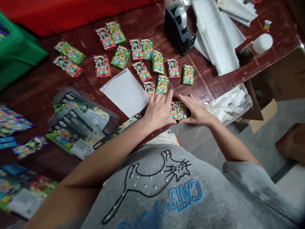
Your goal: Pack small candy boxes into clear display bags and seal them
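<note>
Where left hand (159, 110) faces right hand (196, 111), packets (182, 110) lie between.

Free strip beside rightmost packet (188, 75), tape dispenser (175, 33) behind

One head-worn view, tipped forward and down.
It looks from just above the grey, cat-patterned fabric shirt (209, 194) across the dark-red wooden bench (147, 27), close by.

red packet (173, 111) | green packet (181, 110) beside it | printed faces are showing | lying between left hand (157, 109) and right hand (197, 112)
</note>
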`<state>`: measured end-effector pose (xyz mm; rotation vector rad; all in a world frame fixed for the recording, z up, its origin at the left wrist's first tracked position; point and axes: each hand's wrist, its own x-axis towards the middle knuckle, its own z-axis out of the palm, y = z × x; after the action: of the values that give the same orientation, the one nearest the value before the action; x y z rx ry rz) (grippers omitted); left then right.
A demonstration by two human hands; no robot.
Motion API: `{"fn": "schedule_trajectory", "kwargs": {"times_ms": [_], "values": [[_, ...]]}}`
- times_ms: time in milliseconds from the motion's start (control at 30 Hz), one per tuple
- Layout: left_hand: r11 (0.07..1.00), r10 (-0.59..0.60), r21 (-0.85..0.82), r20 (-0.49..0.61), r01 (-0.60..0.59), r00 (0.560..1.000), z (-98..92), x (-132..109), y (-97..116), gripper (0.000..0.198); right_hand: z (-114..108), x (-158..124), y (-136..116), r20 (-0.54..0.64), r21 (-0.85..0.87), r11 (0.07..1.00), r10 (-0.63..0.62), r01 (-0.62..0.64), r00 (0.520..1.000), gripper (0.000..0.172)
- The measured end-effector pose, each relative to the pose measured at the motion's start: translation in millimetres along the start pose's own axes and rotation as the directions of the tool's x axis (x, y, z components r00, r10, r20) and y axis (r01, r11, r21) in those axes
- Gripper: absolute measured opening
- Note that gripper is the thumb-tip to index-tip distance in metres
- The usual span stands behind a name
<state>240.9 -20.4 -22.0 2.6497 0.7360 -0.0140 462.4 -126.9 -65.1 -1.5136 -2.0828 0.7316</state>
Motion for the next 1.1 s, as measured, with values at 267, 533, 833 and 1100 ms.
{"fn": "schedule_trajectory", "kwargs": {"times_ms": [267,533,833,1100], "values": [[0.980,-0.198,-0.016,-0.043,0.198,0.979,-34.3,-97,-31,0.132,3,22,-14,-0.015,0.032,0.988,-0.148,0.149,0.989,0.103],[0.908,-0.399,-0.114,0.059,0.403,0.915,-8.3,-192,-77,0.102,25,74,-37,0.140,0.230,0.913,-0.375,0.338,0.917,0.100],[0.931,-0.298,-0.216,0.014,0.294,0.954,-2.2,-186,-78,0.098,41,92,-39,0.228,0.185,0.920,-0.383,0.346,0.895,0.096],[0.934,-0.304,-0.209,-0.035,0.290,0.952,-3.2,-182,-74,0.095,40,87,-50,0.205,0.063,0.946,-0.325,0.319,0.923,0.091]]}}
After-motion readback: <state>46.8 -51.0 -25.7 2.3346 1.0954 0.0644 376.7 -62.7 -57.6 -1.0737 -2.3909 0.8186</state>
